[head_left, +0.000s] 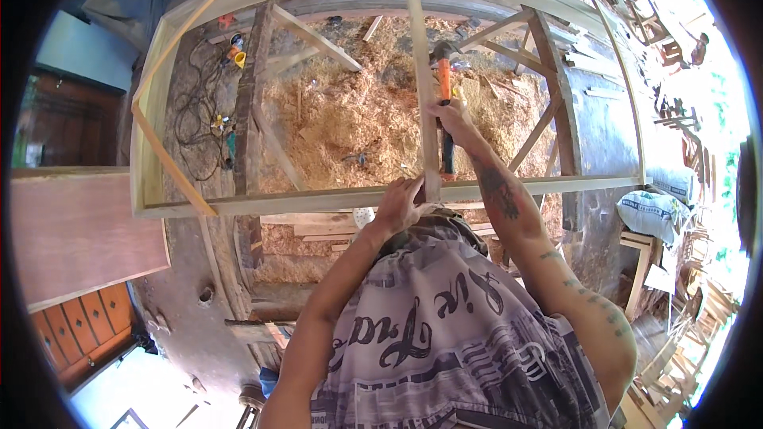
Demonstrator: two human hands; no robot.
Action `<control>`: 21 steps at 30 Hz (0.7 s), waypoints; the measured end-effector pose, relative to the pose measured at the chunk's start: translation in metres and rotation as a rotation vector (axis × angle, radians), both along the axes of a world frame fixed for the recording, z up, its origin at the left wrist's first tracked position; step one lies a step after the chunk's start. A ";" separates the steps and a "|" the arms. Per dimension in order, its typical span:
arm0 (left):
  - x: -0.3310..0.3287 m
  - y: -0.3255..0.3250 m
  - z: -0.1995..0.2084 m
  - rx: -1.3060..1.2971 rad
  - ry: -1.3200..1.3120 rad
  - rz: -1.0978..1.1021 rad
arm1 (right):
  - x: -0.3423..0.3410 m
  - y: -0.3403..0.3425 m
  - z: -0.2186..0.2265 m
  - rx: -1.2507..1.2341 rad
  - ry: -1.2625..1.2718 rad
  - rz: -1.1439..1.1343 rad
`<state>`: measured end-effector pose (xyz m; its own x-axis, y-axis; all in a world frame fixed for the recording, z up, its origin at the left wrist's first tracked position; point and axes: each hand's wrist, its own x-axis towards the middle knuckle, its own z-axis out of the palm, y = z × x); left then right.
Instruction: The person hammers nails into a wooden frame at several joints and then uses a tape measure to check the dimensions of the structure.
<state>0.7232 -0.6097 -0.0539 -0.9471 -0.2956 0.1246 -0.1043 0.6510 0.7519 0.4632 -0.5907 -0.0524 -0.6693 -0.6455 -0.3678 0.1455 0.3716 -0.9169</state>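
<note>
A large pale wooden frame [318, 200] lies across the view in front of me. One long strip, the middle bar [415, 32], runs from its far rail to its near rail. My right hand [455, 117] is closed around the handle of a claw hammer [444, 78], orange and black, with its dark metal head pointing away from me, just right of the bar. My left hand [397, 208] grips the near rail where the bar meets it, with the fingers over the wood. Any nail there is too small to make out.
Dark trestle supports [563, 123] with diagonal braces stand beneath the frame. Wood shavings [350, 127] cover the floor inside it. A thin bent strip [171, 155] spans its left end. Black cables [191, 103] lie at left; filled sacks [656, 213] are stacked at right.
</note>
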 end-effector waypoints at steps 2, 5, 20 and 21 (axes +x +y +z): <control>0.008 -0.004 -0.001 0.045 0.052 0.017 | 0.020 -0.003 0.022 0.073 0.076 0.000; 0.004 -0.007 -0.002 0.058 0.005 -0.048 | 0.015 -0.004 0.006 0.041 0.106 -0.045; -0.012 0.006 -0.015 0.069 0.159 -0.112 | -0.013 0.020 -0.028 0.044 -0.035 -0.079; -0.001 -0.002 -0.024 0.045 0.150 -0.036 | 0.001 0.002 -0.016 0.106 -0.006 -0.029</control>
